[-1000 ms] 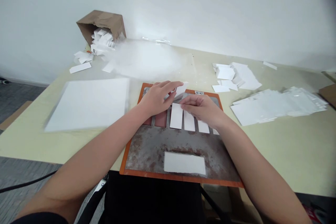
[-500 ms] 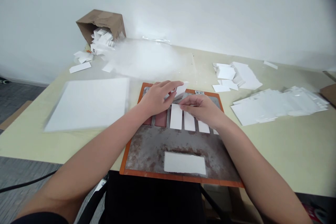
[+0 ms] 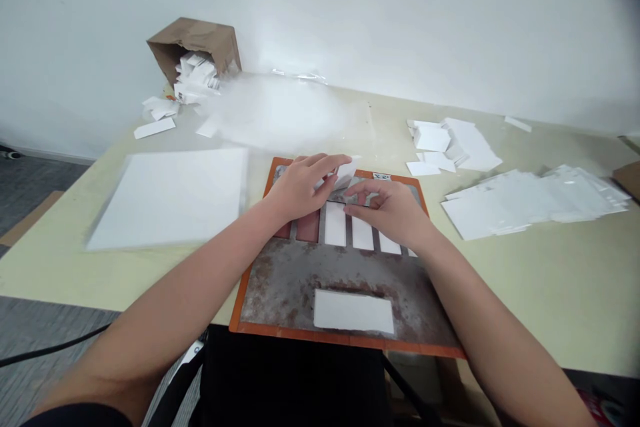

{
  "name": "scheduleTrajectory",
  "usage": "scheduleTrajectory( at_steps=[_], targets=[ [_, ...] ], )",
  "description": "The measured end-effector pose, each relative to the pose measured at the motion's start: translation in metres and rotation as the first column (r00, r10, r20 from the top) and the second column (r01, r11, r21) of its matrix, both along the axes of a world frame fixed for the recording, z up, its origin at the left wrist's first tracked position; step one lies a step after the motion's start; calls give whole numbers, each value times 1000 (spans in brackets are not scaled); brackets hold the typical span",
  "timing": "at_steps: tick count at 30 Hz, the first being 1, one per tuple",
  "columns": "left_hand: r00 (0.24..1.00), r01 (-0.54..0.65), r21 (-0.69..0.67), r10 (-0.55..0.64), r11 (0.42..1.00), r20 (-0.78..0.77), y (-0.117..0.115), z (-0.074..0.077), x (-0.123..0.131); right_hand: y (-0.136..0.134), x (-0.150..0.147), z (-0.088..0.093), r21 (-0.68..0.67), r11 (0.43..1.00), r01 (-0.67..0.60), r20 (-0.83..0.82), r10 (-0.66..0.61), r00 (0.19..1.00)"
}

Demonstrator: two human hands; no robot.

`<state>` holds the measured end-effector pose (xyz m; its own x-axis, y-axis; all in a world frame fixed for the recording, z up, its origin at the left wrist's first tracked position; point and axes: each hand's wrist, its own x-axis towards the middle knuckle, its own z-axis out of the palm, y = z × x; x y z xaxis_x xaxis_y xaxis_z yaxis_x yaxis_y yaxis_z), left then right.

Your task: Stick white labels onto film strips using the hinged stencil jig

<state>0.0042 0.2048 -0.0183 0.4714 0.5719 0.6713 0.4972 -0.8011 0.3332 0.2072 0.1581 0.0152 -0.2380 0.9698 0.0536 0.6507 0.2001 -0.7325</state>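
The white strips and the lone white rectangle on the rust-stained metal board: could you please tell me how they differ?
The strips are narrow and run front to back; the rectangle is broader and lies crosswise. The strips stand in a row, reaching under the right hand; the rectangle lies alone near the front edge. Both are white and lie flat on the board.

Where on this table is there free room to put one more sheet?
Free room lies on the tabletop right of the orange-framed metal board, below the glossy white stack. Crowded: the board's top, where the left hand and right hand are over white strips.
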Motion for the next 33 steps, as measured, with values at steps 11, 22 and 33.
scheduleTrajectory(
  at_steps=[11,22,33],
  targets=[
    [1000,-13,-34,13,999,4,-2,1,1,5,8,-9,626,780,-5,281,-219,934],
    [1000,-1,-66,1,998,1,-2,2,1,3,6,-8,700,712,-55,361,-286,888],
    [996,43,-120,-33,992,83,-6,9,-1,1,3,-5,628,770,109,23,-158,987]
  ],
)
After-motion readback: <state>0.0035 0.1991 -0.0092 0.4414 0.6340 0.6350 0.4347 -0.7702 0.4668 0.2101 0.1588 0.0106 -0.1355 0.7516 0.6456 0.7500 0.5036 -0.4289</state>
